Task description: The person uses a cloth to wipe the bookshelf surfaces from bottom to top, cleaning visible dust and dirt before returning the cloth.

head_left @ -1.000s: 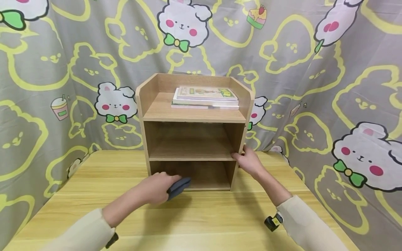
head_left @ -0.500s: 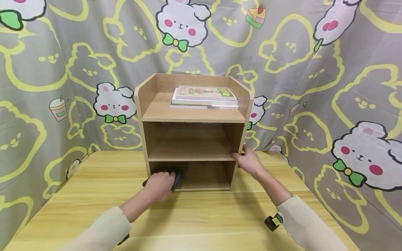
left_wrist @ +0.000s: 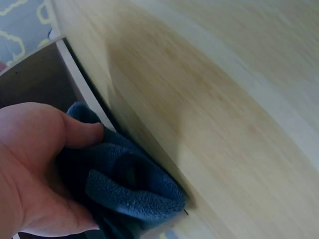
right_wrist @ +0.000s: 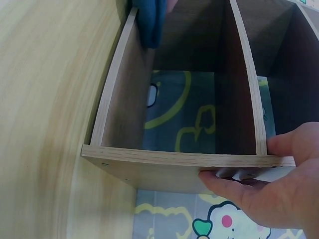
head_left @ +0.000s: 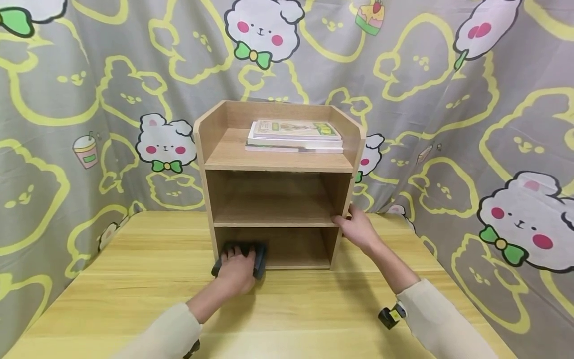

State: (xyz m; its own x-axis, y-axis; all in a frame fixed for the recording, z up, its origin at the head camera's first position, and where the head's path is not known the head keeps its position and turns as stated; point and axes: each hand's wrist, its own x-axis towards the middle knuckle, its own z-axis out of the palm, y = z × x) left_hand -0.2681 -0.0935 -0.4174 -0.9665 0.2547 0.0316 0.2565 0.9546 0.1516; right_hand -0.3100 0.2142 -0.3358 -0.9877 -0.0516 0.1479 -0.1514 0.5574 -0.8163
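A small wooden shelf unit (head_left: 275,168) with two open compartments stands upright on the table. My left hand (head_left: 237,271) holds a folded dark blue cloth (left_wrist: 134,184) at the left front of the bottom compartment. In the left wrist view the thumb lies over the cloth, which overlaps the unit's lower front edge. At the right side, my right hand (head_left: 356,231) grips the side panel (right_wrist: 189,159), thumb at the inside by the middle shelf board (right_wrist: 247,74) and fingers along the outer face.
Several thin books (head_left: 293,135) lie stacked on the unit's top. The wood-grain table (head_left: 305,309) runs out in front and to both sides. A patterned curtain (head_left: 166,99) hangs behind and along the sides.
My left hand has moved with the cloth from in front of the bottom compartment to its left front edge, its back now turned up. My right hand keeps its grip.
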